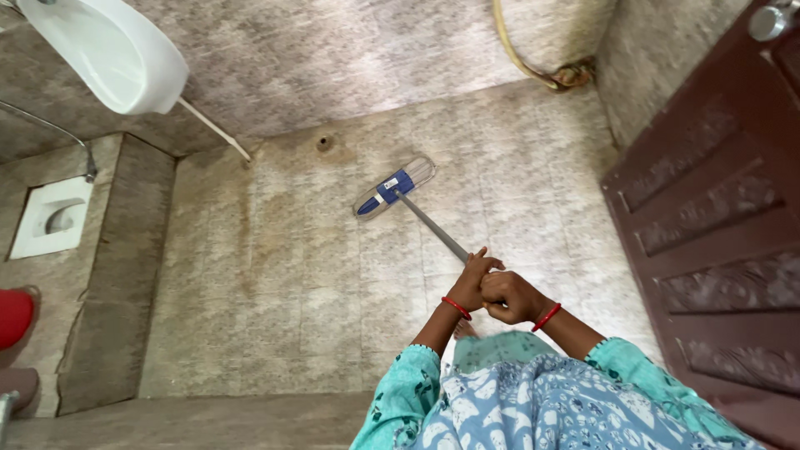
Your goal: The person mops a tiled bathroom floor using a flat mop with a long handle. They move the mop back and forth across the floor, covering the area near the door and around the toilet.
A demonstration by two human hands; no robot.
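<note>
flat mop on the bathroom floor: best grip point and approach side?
Grip the grey handle at its near, raised end, coming from the person's side. The mop head lies flat on the tiles with the shaft slanting up toward the body. The left hand and right hand already clasp that end, close together.

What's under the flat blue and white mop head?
The flat blue and white mop head lies on the beige tiled floor. The tile directly beneath it is covered, so its condition cannot be seen.
</note>
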